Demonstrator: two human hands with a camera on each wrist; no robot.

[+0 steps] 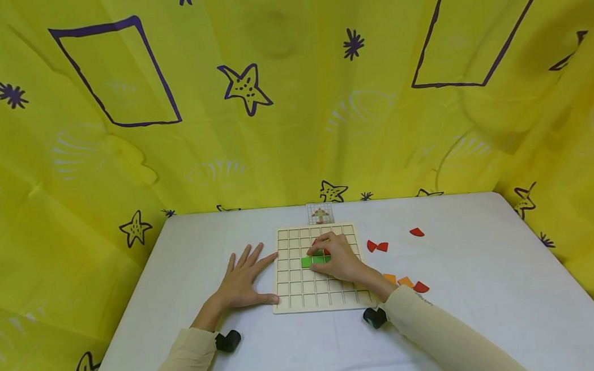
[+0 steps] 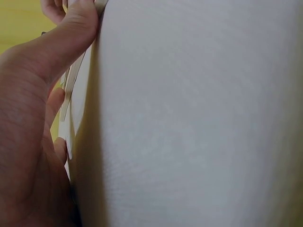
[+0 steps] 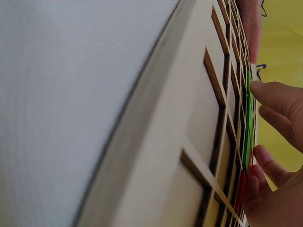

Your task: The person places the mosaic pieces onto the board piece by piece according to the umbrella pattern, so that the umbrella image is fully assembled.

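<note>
Right hand [image 1: 339, 258] bent over the green tiles [image 1: 306, 262], fingertips touching, though I can't tell if it grips one! They're at its nine o'clock on the grid board [image 1: 296, 289], row running nine-to-three, partly screened by those fingers. Left hand [image 1: 239, 285], farther off, spread, holding nothing, touches the board's nine-o'clock edge. Loose red [image 1: 417, 232] and orange tiles [image 1: 405, 281] toward three.

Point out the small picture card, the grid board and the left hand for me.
Picture card [image 1: 320, 213]: head view, on its printed middle.
Grid board [image 1: 296, 288]: head view, on a bare square near its front left corner.
Left hand [image 1: 241, 283]: head view, on its back.
</note>
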